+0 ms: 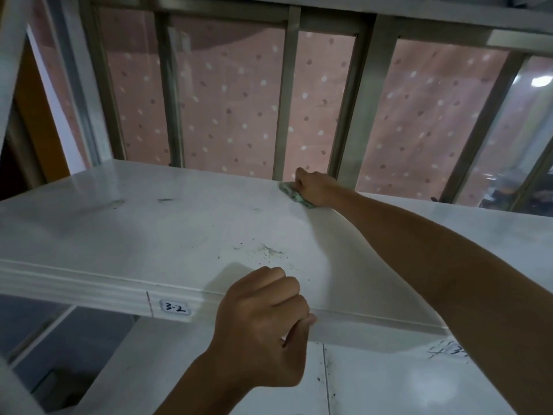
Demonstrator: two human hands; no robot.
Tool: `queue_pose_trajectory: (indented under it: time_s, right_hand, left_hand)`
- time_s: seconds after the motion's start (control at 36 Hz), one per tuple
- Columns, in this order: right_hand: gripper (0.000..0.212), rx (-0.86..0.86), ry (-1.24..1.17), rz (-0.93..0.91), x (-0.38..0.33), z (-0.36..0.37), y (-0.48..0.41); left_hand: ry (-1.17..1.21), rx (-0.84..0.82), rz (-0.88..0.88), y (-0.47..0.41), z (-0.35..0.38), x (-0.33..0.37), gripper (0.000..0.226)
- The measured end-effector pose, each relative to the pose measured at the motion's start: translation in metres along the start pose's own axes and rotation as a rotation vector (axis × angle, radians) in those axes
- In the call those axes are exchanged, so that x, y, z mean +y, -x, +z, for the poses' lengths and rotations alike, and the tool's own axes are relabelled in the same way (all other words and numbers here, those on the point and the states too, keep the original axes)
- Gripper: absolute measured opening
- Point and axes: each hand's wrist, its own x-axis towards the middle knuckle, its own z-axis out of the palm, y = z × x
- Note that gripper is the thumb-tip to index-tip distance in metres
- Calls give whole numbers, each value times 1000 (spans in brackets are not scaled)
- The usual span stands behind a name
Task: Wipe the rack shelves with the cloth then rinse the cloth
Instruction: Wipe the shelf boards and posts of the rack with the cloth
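Observation:
A white rack shelf point(143, 232) fills the middle of the view, marked with dark smudges and specks. At its far edge my right hand point(314, 187) grips a small green cloth point(291, 194) and presses it onto the shelf, arm stretched across from the right. My left hand point(263, 322) grips the shelf's front edge, fingers curled over the top and thumb under the lip, just right of a label reading 3-2 point(175, 308).
A lower white shelf point(389, 384) shows below, with dark scuffs. Behind the rack stand metal window bars point(285, 94) and a pink dotted curtain point(230, 94). Another shelf edge point(419, 10) runs overhead, and a white rack post point(9, 64) rises at the left.

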Motion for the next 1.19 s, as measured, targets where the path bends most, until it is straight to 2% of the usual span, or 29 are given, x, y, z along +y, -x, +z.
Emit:
queue_pose_trajectory:
  time_s: [0.25,0.39,0.5,0.69,0.89,1.0,1.08,1.19]
  right_hand:
    - [25,-72,-157,-408,-77,-10,44]
    - [22,-2,-173,-657,-104,-16,109]
    - [20,30,-209,-725,-104,-18,126]
    - [18,50,-246,-543,-84,-16,109]
    - [27,56,-168,-219,-33,-13,75]
    - [25,67,-151,-132,-17,-11,76]
    - [24,67,-132,-82,-8,-11,90]
    - [24,65,-106,5,-8,-14,117]
  left_hand:
    - [-23,-9,5,-1,-1,2,27]
    - [-104,-4,14,4,-2,6,28]
    - [-199,1,14,7,-3,9,26]
    - [-189,33,73,4,-6,6,27]
    - [-223,35,70,8,-5,8,26]
    - [-288,-26,151,21,-13,6,6]
    - [-355,-65,197,35,-29,-3,18]
    - [-432,-15,151,50,-59,-25,8]
